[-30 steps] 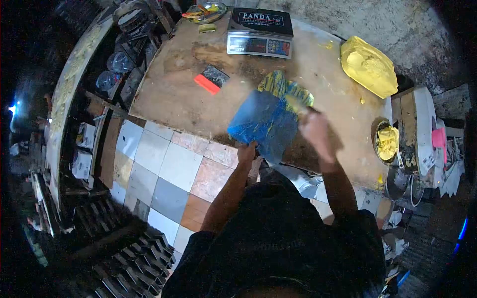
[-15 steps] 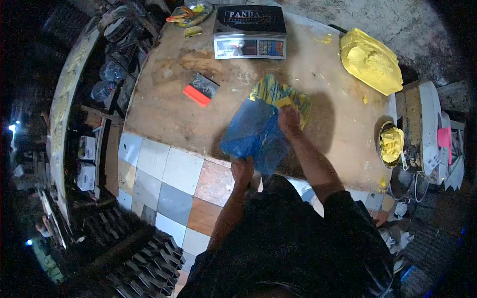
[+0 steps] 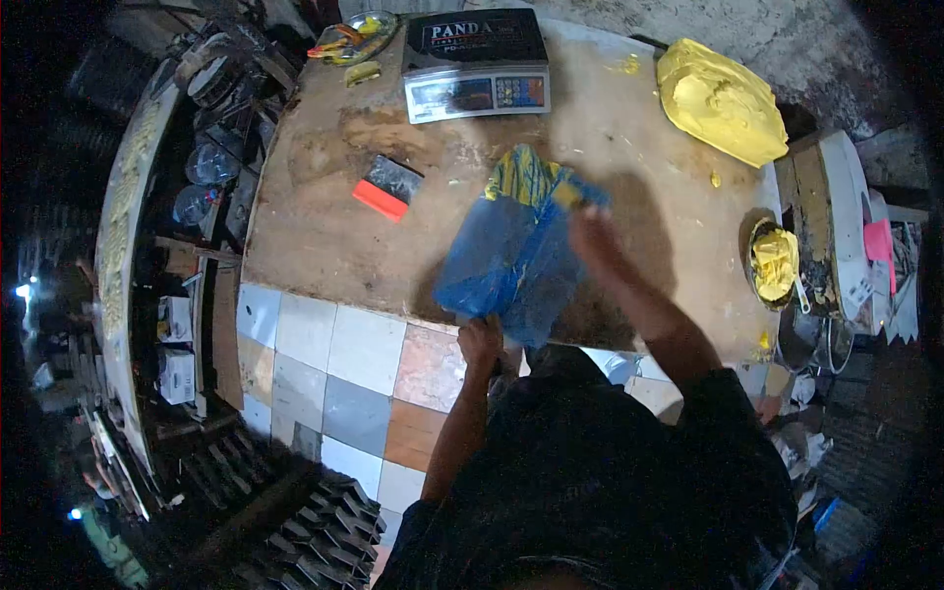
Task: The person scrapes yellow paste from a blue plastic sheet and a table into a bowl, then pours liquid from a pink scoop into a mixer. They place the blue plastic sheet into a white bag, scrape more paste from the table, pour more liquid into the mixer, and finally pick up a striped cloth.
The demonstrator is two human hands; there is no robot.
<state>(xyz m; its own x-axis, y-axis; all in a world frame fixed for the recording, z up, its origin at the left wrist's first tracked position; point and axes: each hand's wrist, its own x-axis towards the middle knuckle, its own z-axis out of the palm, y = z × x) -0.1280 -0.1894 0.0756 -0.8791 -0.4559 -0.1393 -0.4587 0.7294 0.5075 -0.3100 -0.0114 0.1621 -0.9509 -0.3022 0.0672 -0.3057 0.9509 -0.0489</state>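
Note:
A blue plastic bag (image 3: 482,251) lies on the brown tabletop, its far end streaked with soft yellow paste. My left hand (image 3: 480,339) is closed on the bag's near edge, at the table's front. Over the bag's far right part is my right hand (image 3: 593,231), blurred by motion. At its fingertips is a small flat yellow piece (image 3: 567,195), which the hand seems to grip; its exact kind is too blurred to tell. To the left of the bag lies a scraper (image 3: 389,187) with a red edge and a dark, smeared face.
A PANDA digital scale (image 3: 477,67) stands at the back. Beside it is a dish (image 3: 366,37) with yellow-smeared tools. A big yellow paste block (image 3: 723,101) sits back right, with a bowl of yellow paste (image 3: 775,265) at the right edge. Tiles (image 3: 364,354) cover the table's front side.
My right hand has moved slightly right and toward me over the bag, and is now blurred. My left hand keeps its hold. The whole view has shifted slightly.

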